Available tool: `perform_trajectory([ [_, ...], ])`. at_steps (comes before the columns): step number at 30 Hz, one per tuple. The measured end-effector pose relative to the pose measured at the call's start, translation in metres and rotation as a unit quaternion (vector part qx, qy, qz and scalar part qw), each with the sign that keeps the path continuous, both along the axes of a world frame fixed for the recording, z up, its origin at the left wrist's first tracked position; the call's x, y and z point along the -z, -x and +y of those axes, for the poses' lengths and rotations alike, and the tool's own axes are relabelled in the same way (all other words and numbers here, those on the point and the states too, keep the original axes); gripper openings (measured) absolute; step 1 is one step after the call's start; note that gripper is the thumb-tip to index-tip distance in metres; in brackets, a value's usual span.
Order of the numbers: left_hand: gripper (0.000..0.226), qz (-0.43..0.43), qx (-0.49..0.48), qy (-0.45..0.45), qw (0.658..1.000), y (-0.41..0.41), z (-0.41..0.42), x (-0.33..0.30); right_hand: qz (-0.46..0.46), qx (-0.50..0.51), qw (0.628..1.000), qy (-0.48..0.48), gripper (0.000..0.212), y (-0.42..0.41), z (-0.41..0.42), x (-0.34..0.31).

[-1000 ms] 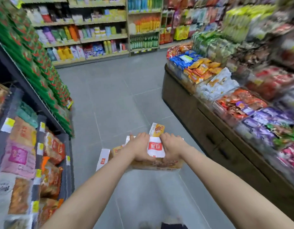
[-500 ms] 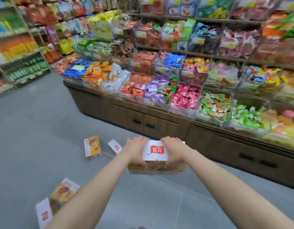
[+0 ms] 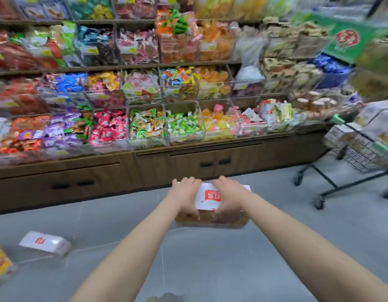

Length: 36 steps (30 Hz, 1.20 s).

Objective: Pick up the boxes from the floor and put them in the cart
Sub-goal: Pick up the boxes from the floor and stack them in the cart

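Bare floor (image 3: 275, 214) toward cart (image 3: 363, 149)

Tiered shelves (image 3: 145, 66) crowded with clear bins of bright wrapped sweets (image 3: 145, 127), brown wooden cabinet (image 3: 188, 164) with dark handles ran beneath them, green sign (image 3: 345, 40) with red emblem hung upper right, blurred, grey tiled floor (image 3: 210, 258) lay below.

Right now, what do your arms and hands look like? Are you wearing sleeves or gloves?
No gloves and no sleeves in view. The left hand and right hand are bare, and both forearms are bare as far back as the picture shows. I see no watch, ring or bracelet. The picture is a bit blurred, so tiny marks could be missed.
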<state>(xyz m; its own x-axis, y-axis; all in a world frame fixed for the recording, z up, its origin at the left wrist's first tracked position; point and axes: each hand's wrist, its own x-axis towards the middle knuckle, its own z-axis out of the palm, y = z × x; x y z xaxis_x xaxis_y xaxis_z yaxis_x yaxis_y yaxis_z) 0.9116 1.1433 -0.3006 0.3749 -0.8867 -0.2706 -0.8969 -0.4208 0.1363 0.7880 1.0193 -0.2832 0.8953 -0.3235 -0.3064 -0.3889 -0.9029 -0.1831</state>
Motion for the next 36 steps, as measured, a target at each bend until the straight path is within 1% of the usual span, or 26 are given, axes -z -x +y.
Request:
perform_trajectory([
  [4, 0.099, 0.018, 0.071, 0.018, 0.997, 0.038, -0.076, 0.008, 0.020, 0.062, 0.998, -0.004, 0.077, 0.056, -0.065, 0.002],
  [8, 0.100, 0.037, 0.106, 0.005, 0.994, 0.043, -0.141, 0.012, 0.040, 0.116, 0.992, -0.003, 0.074, 0.094, -0.131, 0.011],
  [11, 0.099, 0.129, 0.100, -0.011, 0.986, 0.043, -0.187, 0.018, 0.051, 0.147, 0.988, -0.011, 0.078, 0.106, -0.176, 0.016],
  [13, 0.094, 0.169, 0.110, -0.010, 0.979, 0.043, -0.229, 0.020, 0.043, 0.169, 0.985, -0.015, 0.080, 0.111, -0.211, 0.018],
  [16, 0.082, 0.171, 0.138, -0.021, 0.975, 0.045, -0.303, 0.011, 0.045, 0.204, 0.978, -0.022, 0.076, 0.119, -0.264, 0.013],
  [20, 0.079, 0.188, 0.173, -0.017, 0.967, 0.056, -0.403, -0.004, 0.027, 0.261, 0.965, -0.022, 0.076, 0.141, -0.338, 0.006],
  [22, 0.078, 0.185, 0.196, -0.013, 0.963, 0.065, -0.445, -0.008, 0.030, 0.284, 0.958, -0.019, 0.082, 0.157, -0.370, 0.006],
  [25, 0.076, 0.186, 0.231, -0.006, 0.955, 0.089, -0.506, -0.010, 0.073, 0.307, 0.949, -0.011, 0.102, 0.187, -0.423, 0.007],
  [27, 0.074, 0.186, 0.243, 0.002, 0.952, 0.105, -0.544, -0.012, 0.089, 0.314, 0.945, 0.002, 0.109, 0.208, -0.459, 0.003],
  [29, 0.073, 0.180, 0.253, 0.015, 0.950, 0.122, -0.580, -0.014, 0.084, 0.319, 0.944, 0.013, 0.104, 0.227, -0.491, -0.001],
  [32, 0.072, 0.179, 0.247, 0.022, 0.952, 0.159, -0.639, -0.020, 0.050, 0.328, 0.943, 0.017, 0.082, 0.262, -0.550, -0.007],
  [33, 0.073, 0.175, 0.247, 0.021, 0.953, 0.161, -0.647, -0.022, 0.045, 0.331, 0.942, 0.017, 0.078, 0.262, -0.556, -0.009],
  [34, 0.075, 0.178, 0.245, 0.025, 0.953, 0.175, -0.668, -0.026, 0.049, 0.329, 0.943, 0.022, 0.077, 0.275, -0.579, -0.013],
  [36, 0.078, 0.176, 0.244, 0.030, 0.953, 0.202, -0.703, -0.032, 0.059, 0.321, 0.945, 0.034, 0.084, 0.299, -0.615, -0.019],
])
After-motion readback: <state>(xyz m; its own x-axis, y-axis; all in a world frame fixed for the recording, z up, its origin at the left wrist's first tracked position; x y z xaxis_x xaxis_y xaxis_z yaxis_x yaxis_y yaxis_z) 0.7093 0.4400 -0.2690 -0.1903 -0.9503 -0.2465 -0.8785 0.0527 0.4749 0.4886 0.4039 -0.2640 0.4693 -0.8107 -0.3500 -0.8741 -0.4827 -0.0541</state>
